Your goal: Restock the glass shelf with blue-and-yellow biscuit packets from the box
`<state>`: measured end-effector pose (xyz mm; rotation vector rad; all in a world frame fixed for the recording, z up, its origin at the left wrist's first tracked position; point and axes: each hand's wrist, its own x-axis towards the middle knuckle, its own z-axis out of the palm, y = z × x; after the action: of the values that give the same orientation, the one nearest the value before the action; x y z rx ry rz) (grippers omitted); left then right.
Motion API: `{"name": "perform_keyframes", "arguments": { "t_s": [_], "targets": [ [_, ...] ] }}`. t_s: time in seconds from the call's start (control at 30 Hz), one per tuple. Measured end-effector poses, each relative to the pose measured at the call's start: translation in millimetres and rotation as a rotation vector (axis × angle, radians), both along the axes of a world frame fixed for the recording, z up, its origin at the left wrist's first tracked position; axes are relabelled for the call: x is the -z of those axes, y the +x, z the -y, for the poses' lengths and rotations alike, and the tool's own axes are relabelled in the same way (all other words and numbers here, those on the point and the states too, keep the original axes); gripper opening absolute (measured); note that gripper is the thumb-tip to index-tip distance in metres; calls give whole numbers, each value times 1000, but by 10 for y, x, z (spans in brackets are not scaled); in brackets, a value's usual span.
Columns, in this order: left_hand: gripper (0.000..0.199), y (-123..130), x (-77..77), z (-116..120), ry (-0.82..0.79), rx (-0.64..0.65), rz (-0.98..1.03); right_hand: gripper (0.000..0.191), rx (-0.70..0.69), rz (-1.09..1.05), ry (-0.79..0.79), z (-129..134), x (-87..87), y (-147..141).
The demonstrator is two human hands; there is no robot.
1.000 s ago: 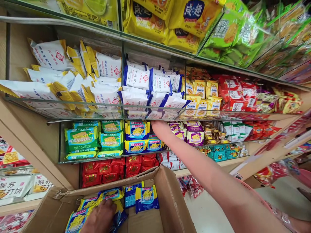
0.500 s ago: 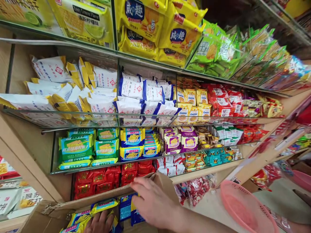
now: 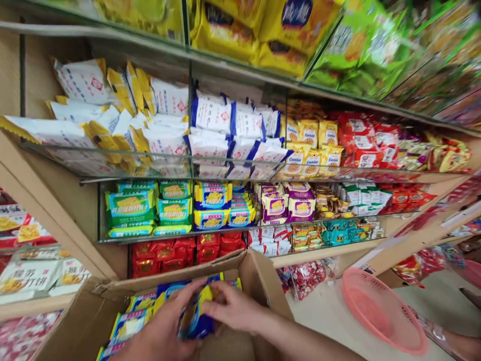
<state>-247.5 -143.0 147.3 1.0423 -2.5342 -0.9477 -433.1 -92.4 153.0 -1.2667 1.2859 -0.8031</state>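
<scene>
Both hands are inside an open cardboard box [image 3: 259, 268] at the bottom of the view. My right hand [image 3: 236, 308] grips a blue and yellow biscuit packet [image 3: 203, 316] from the right. My left hand [image 3: 161, 326] is closed around the packet's left side, its thumb and fingers curved about it. Motion blurs the held packet, and whether it is one or more I cannot tell. Several more blue and yellow biscuit packets [image 3: 131, 323] lie in the box, left of and behind my hands.
Behind the box rise glass-fronted shelves with matching blue and yellow packets [image 3: 212, 205], green packets [image 3: 131, 208] and purple packets [image 3: 276, 206]. Red packets [image 3: 165, 253] fill the lowest row. A pink plastic basket [image 3: 379, 311] and a person's sandalled foot [image 3: 439, 333] are on the right.
My left hand has risen from the packets and come right, meeting my right hand at the held packet. My right hand has lowered into the box, and more of the box now shows.
</scene>
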Motion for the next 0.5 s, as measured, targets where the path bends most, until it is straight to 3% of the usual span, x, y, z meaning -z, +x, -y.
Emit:
{"name": "perform_keyframes", "arguments": {
  "t_s": [0.1, 0.17, 0.27, 0.37, 0.43, 0.5],
  "targets": [
    [71, -100, -145, -10, -165, 11, -99, 46, 96, 318, 22, 9, -18, 39],
    [66, -89, -134, 32, -180, -98, -192, 46, 164, 396, 11, 12, -33, 39],
    [68, -12, -44, 129, 115, -250, -435, 51, 225, 487, 36, 12, -70, 1],
    [69, 49, 37, 210, 554, -223, -597, 53, 256, 486, 38, 27, -76, -40],
    [64, 61, 73, 238, 670, -251, -619, 50, 258, 467, 28, 41, -52, -50],
    [59, 54, 98, 249, 678, -297, -637, 48, 262, 408, -9, 43, -23, -47]
  ]
}}
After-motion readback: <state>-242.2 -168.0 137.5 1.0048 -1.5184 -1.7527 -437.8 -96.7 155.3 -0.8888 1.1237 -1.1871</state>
